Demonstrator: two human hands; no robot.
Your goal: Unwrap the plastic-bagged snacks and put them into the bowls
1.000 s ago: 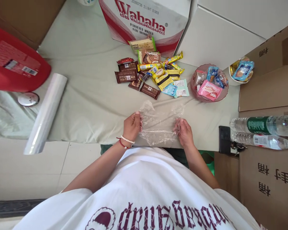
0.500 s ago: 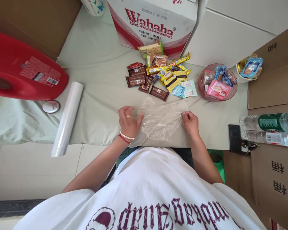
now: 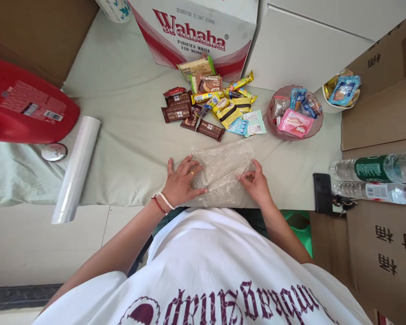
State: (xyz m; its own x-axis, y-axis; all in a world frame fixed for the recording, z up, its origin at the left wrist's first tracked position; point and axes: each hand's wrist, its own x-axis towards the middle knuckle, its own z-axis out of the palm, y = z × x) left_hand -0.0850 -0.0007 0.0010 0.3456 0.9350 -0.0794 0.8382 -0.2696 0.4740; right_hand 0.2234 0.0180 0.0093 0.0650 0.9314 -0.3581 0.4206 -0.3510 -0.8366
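A thin, crumpled piece of clear plastic (image 3: 223, 174) lies on the cloth-covered table in front of me; whether it is a bag or a loose sheet I cannot tell. My left hand (image 3: 184, 180) rests on its left edge, fingers spread and thumb stretched toward the middle. At the right edge, my right hand (image 3: 256, 181) touches the plastic with its fingertips, the thumb and fingers apart. Just beyond the plastic is a pile of wrapped snacks, with brown chocolate-coloured bars (image 3: 210, 130), yellow packets (image 3: 229, 115) and a pale green packet (image 3: 256, 123).
On the left lie a roll of clear plastic (image 3: 77, 167), a round badge-like disc (image 3: 54, 152) and a red jug (image 3: 30, 106). A Wahaha carton (image 3: 196, 36) stands behind the snacks. To the right are a pink bowl (image 3: 274, 128) of snacks, a black phone (image 3: 322, 193) and plastic bottles (image 3: 375, 169).
My left hand has spread out flat onto the plastic. My right hand has moved left and its pinch has loosened. The plastic has bunched up and shifted; the view has moved slightly.
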